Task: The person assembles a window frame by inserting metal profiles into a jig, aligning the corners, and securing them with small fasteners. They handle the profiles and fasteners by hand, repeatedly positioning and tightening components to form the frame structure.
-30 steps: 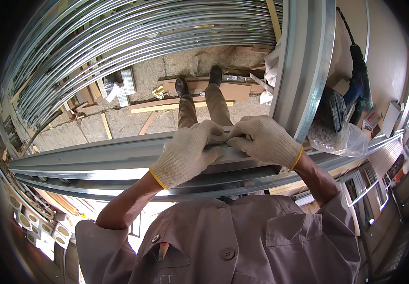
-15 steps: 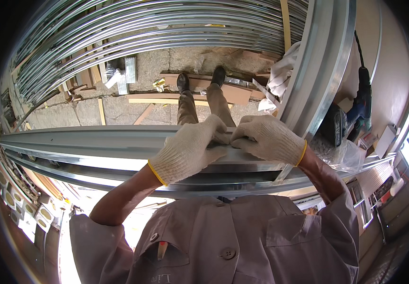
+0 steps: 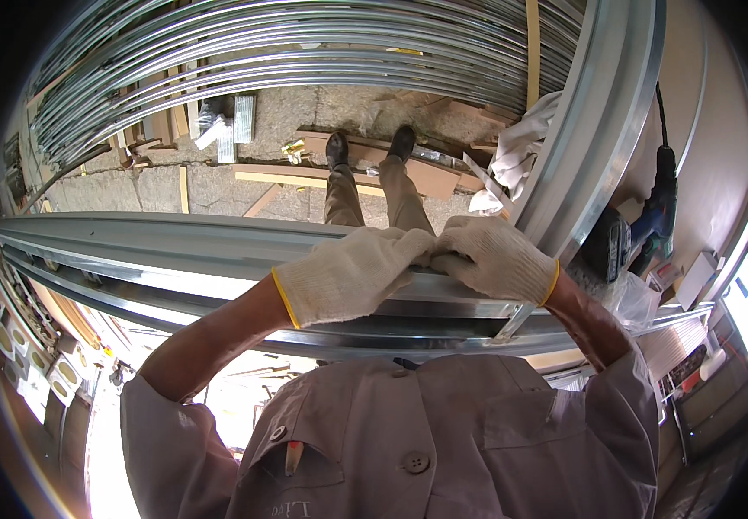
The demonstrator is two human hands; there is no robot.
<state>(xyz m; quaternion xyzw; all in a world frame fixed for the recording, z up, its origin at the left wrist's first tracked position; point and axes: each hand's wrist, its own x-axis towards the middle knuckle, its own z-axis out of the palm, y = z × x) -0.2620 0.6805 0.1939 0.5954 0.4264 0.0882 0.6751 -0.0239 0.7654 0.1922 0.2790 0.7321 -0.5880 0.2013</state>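
Observation:
A long silver metal channel [image 3: 157, 251] runs level across the view in front of my chest. Both my hands wear white knit gloves with yellow cuffs. My left hand [image 3: 348, 272] lies over the channel's upper edge, fingers curled onto it. My right hand [image 3: 495, 255] grips the same edge just to the right, where the channel meets an upright metal stud [image 3: 603, 121]. The fingertips of both hands touch each other. What lies under the fingers is hidden.
Several metal tracks [image 3: 287, 43] arch across the top. Below, my shoes [image 3: 369, 147] stand on wooden boards [image 3: 304, 177] and a concrete floor. A blue power drill [image 3: 642, 229] and a plastic bag [image 3: 629, 298] rest on a surface at right. White cloth [image 3: 512, 160] hangs near the stud.
The view has shifted slightly, so the channel and my hands sit a little higher and more centred. Both hands keep their hold on the channel's edge.

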